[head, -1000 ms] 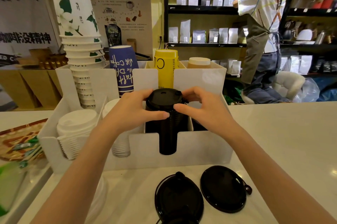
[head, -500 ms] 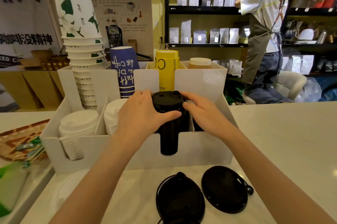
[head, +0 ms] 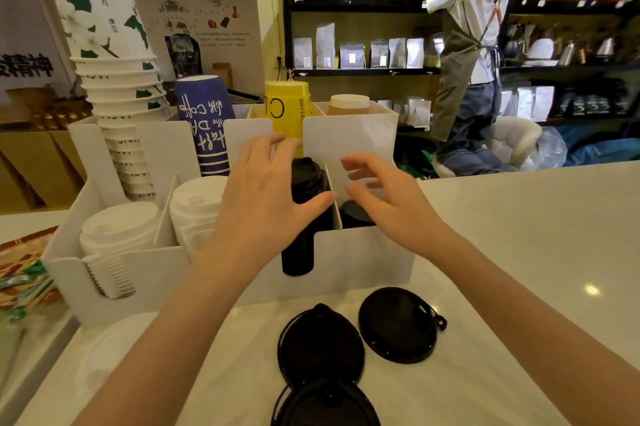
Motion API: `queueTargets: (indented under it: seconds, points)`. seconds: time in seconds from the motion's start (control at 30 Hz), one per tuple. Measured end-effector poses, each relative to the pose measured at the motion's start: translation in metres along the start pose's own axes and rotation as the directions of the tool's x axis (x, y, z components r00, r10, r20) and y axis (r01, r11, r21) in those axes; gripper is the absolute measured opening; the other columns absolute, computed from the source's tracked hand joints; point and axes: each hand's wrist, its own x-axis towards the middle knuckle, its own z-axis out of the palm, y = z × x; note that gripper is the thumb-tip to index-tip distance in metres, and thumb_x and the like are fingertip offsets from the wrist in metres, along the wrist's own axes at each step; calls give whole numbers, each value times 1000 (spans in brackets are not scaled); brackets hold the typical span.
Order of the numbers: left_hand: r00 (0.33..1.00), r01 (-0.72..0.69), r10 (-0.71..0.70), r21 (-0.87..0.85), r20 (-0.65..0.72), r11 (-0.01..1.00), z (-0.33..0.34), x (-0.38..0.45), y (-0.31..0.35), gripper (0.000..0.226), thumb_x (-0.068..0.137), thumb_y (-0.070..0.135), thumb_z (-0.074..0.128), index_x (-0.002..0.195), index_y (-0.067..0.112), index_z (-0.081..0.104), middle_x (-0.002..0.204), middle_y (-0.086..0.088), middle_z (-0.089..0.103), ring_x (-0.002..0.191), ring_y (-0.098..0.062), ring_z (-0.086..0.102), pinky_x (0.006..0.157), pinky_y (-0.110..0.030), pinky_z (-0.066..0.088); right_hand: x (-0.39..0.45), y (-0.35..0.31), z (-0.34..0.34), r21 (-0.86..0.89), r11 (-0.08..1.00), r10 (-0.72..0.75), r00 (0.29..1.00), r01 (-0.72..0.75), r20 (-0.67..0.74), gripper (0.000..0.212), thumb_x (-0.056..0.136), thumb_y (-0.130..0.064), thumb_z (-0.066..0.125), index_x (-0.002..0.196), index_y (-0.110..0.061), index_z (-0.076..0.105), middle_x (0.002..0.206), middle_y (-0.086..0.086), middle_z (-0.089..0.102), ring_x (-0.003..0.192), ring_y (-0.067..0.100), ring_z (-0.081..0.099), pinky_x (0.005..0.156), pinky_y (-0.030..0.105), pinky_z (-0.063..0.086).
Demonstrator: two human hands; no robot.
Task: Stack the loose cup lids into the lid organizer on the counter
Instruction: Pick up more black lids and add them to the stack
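Note:
The white lid organizer [head: 363, 263] stands on the counter in front of me. A stack of black lids [head: 306, 217] fills its third slot; a lower black stack [head: 353, 212] sits in the slot to the right. My left hand [head: 263, 204] hovers just left of the tall black stack with fingers spread, holding nothing. My right hand [head: 388, 200] hovers over the right slot, fingers apart and blurred. Loose black lids lie on the counter near me: one at the centre [head: 320, 346], one to its right [head: 396, 323], one at the bottom edge [head: 325, 405].
White lid stacks [head: 119, 235] [head: 195, 207] fill the left slots. Paper cup stacks, white [head: 117, 103], blue [head: 204, 120] and yellow [head: 287, 110], stand in the back slots. A person [head: 467, 44] in an apron works at shelves beyond the counter. Packets [head: 20, 280] lie at the left.
Both hands have let go of the black lid stack and opened, lifting slightly away. The lid they pressed now sits on the stack in the organizer.

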Motion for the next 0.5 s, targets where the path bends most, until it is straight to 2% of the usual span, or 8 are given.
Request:
queueTargets:
  seconds: [0.07, 0.13, 0.2, 0.27, 0.33, 0.4, 0.5]
  points:
    - [993, -117, 117, -81, -9, 990, -2, -7, 15, 52, 74, 39, 64, 118, 17, 50, 126, -5, 50, 118, -20, 43, 94, -29, 34, -18, 5, -16, -30, 1000, 3, 1000, -3, -1, 27, 89, -19, 50, 115, -22, 53, 104, -9, 60, 90, -9, 53, 76, 1, 40]
    - [985, -159, 168, -161, 48, 974, 2, -14, 27, 37, 77, 35, 63, 109, 18, 57, 113, -1, 58, 106, -16, 51, 88, -27, 40, -40, 13, -27, -74, 996, 42, 999, -40, 33, 21, 88, -21, 52, 107, -23, 58, 93, -12, 61, 85, -7, 56, 75, 3, 42]
    - [968, -158, 197, -231, 157, 960, 11, -21, 35, 32, 78, 33, 61, 107, 18, 60, 106, 0, 63, 98, -14, 56, 85, -33, 48, -64, 21, -33, -124, 987, 111, 989, -99, 99, 19, 87, -21, 54, 104, -23, 60, 92, -10, 62, 84, -2, 57, 72, 5, 44]
    - [928, -144, 220, -256, 300, 956, 24, -27, 37, 33, 79, 33, 60, 109, 20, 59, 106, 0, 64, 95, -13, 57, 84, -37, 51, -85, 31, -34, -168, 972, 194, 968, -167, 161, 20, 86, -21, 55, 106, -22, 59, 97, -7, 62, 86, 2, 57, 69, 8, 44]
    - [857, -129, 227, -234, 462, 964, 40, -34, 36, 37, 80, 34, 59, 115, 21, 56, 113, 0, 62, 100, -12, 55, 88, -35, 49, -102, 40, -35, -222, 944, 293, 928, -243, 232, 31, 84, -29, 58, 113, -24, 55, 109, -6, 59, 96, 6, 55, 77, 14, 43]
    - [754, -122, 219, -196, 619, 973, 54, -39, 36, 46, 80, 39, 57, 122, 21, 50, 124, 0, 58, 109, -13, 52, 95, -33, 45, -113, 47, -36, -273, 913, 384, 867, -304, 319, 48, 78, -41, 62, 122, -28, 47, 120, -10, 51, 108, 7, 47, 89, 22, 40]
    - [602, -139, 173, -112, 780, 984, 70, -48, 37, 59, 77, 51, 56, 124, 17, 47, 125, -4, 55, 112, -19, 50, 96, -36, 44, -122, 46, -33, -310, 897, 422, 819, -315, 388, 61, 69, -48, 68, 122, -28, 47, 122, -7, 50, 111, 10, 42, 95, 29, 39]
